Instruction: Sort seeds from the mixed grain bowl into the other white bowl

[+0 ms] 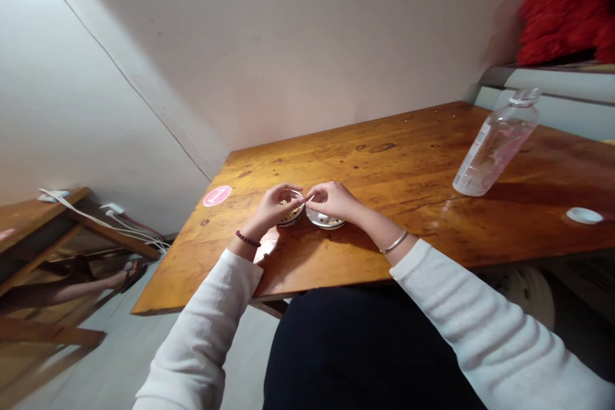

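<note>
Two small white bowls stand side by side on the wooden table. Small pale yellowish pieces lie in the left bowl [290, 223], and a few pieces, some dark, lie in the right bowl [327, 226]. Over the left bowl is my left hand [276, 206], its thumb and fingers pinched together. My right hand [336, 200] pinches over the right bowl, and the fingertips of both hands meet between the two rims. Whatever sits in the fingertips is too small to name. The hands partly cover both bowls.
On the wooden table [398, 166], a clear plastic bottle [497, 147] stands at the right, near a white lid [584, 215]. A round pink number sticker [217, 196] marks the left side. Another wooden table [72, 218] with white cables and a person's foot [132, 273] are at far left.
</note>
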The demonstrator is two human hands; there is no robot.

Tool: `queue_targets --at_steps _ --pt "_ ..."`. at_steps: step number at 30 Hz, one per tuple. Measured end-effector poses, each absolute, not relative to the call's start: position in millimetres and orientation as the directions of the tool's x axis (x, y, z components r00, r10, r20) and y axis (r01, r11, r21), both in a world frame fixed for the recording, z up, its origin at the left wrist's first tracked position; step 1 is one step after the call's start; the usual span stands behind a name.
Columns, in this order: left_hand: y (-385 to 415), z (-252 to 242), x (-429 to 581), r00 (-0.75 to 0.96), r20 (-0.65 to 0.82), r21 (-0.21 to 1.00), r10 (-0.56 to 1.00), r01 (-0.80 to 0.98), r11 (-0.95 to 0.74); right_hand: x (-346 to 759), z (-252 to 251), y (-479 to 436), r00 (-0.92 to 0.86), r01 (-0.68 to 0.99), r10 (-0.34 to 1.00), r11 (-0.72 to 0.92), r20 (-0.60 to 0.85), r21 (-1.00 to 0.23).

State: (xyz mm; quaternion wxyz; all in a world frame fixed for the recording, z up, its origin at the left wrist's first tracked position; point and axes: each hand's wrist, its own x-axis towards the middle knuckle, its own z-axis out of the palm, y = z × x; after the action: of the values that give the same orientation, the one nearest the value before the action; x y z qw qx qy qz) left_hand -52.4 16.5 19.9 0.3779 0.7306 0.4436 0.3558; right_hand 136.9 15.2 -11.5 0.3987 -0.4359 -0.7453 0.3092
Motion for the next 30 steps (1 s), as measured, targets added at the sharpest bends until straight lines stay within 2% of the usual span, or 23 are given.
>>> queue_targets --at_steps 7,9,12,13,15,30 --pt "19.8 15.0 -55.4 0.338 0.214 0.825 0.916 0.440 -0.355 138.1 -12.8 16.7 -0.320 0.411 0.885 0.450 0.337 -0.792" --pt "20.4 13.1 -57.7 0.307 0.268 0.720 0.913 0.567 -0.401 138.2 -12.2 16.8 -0.311 0.425 0.889 0.447 0.337 -0.787" --pt "22.0 9.4 -62.9 0.306 0.346 0.432 0.887 0.787 -0.440 138.1 -10.6 16.4 -0.304 0.438 0.893 0.441 0.333 -0.783" --pt "22.9 8.0 -64.7 0.323 0.340 0.356 0.883 0.825 -0.439 138.0 -10.0 16.3 -0.302 0.442 0.894 0.439 0.331 -0.782" --pt "24.9 5.6 -67.7 0.355 0.299 0.279 0.886 0.855 -0.437 137.8 -9.1 16.0 -0.298 0.449 0.896 0.435 0.328 -0.781" --pt "29.4 2.0 -70.2 0.402 0.198 0.262 0.894 0.857 -0.443 137.4 -10.3 17.0 -0.302 0.445 0.900 0.425 0.315 -0.788"
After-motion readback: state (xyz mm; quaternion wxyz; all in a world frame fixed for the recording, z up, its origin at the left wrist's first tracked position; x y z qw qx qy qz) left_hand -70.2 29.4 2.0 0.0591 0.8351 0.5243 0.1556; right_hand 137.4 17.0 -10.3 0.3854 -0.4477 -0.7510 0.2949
